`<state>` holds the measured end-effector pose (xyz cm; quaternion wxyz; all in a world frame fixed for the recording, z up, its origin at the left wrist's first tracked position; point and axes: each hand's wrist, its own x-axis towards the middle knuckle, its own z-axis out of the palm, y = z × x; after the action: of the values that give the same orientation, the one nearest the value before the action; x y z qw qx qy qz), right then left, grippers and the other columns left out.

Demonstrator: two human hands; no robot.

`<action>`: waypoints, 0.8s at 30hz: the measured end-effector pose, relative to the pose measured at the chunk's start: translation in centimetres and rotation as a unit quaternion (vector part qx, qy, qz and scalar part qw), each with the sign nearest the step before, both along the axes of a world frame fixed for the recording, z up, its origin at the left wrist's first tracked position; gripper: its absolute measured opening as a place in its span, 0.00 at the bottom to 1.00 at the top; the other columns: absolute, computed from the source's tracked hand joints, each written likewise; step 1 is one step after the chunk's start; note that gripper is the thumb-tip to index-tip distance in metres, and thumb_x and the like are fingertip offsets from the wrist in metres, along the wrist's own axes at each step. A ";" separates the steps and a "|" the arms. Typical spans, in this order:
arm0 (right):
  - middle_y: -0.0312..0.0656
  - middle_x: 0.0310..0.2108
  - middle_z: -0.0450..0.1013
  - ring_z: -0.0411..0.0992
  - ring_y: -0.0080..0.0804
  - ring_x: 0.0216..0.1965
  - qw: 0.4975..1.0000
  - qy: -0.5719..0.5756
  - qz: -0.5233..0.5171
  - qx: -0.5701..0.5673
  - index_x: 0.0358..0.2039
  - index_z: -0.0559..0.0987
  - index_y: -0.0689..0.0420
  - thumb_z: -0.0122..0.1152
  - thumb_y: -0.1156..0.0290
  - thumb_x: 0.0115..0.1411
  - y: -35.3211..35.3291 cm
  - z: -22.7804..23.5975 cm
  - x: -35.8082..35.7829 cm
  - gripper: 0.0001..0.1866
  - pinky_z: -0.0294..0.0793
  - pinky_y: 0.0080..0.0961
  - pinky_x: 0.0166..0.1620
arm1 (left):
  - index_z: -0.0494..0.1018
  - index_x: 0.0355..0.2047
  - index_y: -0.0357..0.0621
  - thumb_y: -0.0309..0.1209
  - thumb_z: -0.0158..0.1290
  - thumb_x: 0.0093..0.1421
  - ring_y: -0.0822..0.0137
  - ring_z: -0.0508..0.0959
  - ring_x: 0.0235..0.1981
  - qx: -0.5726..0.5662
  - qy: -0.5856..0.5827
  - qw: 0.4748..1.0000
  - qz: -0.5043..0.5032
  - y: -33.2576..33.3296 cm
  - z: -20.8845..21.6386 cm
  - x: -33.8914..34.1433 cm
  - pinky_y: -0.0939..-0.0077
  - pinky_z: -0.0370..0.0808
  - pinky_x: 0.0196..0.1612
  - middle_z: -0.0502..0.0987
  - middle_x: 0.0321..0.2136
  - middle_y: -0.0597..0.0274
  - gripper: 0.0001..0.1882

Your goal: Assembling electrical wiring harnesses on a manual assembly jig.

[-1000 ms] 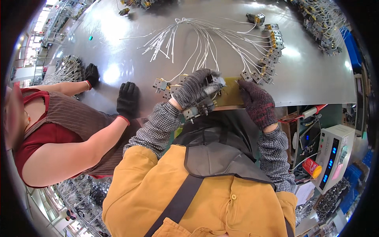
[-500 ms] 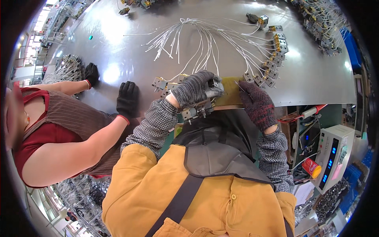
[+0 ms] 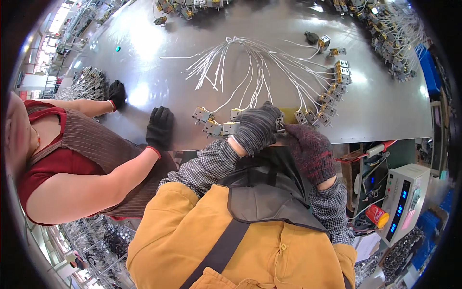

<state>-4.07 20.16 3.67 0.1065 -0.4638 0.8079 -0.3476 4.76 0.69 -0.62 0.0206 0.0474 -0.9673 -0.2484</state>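
Note:
My left hand [image 3: 260,126], in a grey striped glove, is closed on a small metal switch-like box [image 3: 280,125] at the table's near edge. My right hand [image 3: 310,150], in a dark red and black glove, has its closed fingertips against that box's right side; whatever they pinch is hidden. Behind both hands lies an olive-yellow pad [image 3: 289,114], partly covered. A fan of white wires [image 3: 255,58], gathered at its far end, spreads toward similar metal boxes. Some boxes [image 3: 211,127] sit left of my left hand, and several more [image 3: 327,98] curve away at the right.
A co-worker's dark-gloved hands [image 3: 160,126] rest on the metal table [image 3: 385,118] at the left. Piles of wired boxes [image 3: 392,41] lie at the far right and far edge. Beside the table at right are a meter with blue digits [image 3: 404,202] and a red can [image 3: 377,216].
My left hand has shifted right and lower, with its box. My right hand has come in to meet that box; the thin pointed thing in its fingers is now hidden. The whole view has shifted slightly.

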 end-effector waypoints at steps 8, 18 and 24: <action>0.51 0.41 0.82 0.82 0.52 0.42 0.996 0.045 0.012 0.075 0.49 0.83 0.56 0.62 0.72 0.61 -0.4 0.5 0.0 0.16 0.81 0.45 0.46 | 0.75 0.51 0.44 0.35 0.74 0.42 0.46 0.82 0.44 0.013 -0.009 1.000 0.006 0.1 -0.7 -0.2 0.53 0.79 0.45 0.77 0.44 0.47 0.35; 0.51 0.40 0.81 0.81 0.52 0.42 0.997 0.037 0.012 0.061 0.46 0.83 0.56 0.60 0.68 0.61 -0.1 0.0 -0.2 0.14 0.80 0.46 0.45 | 0.76 0.48 0.44 0.39 0.72 0.46 0.43 0.83 0.40 -0.015 -0.027 0.999 -0.011 0.3 -0.6 -0.9 0.50 0.80 0.41 0.79 0.41 0.45 0.30; 0.51 0.40 0.82 0.81 0.52 0.43 0.993 0.030 -0.002 0.117 0.47 0.83 0.55 0.60 0.68 0.61 -1.0 -0.1 0.0 0.15 0.80 0.45 0.46 | 0.75 0.47 0.41 0.40 0.73 0.45 0.42 0.83 0.38 0.015 0.025 1.000 -0.003 0.2 -0.6 -0.8 0.50 0.80 0.40 0.78 0.40 0.43 0.31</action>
<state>-4.12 19.18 3.59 0.1353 -0.4563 0.8471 -0.2365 3.95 0.88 -1.22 0.0437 0.0383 -0.9627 -0.2644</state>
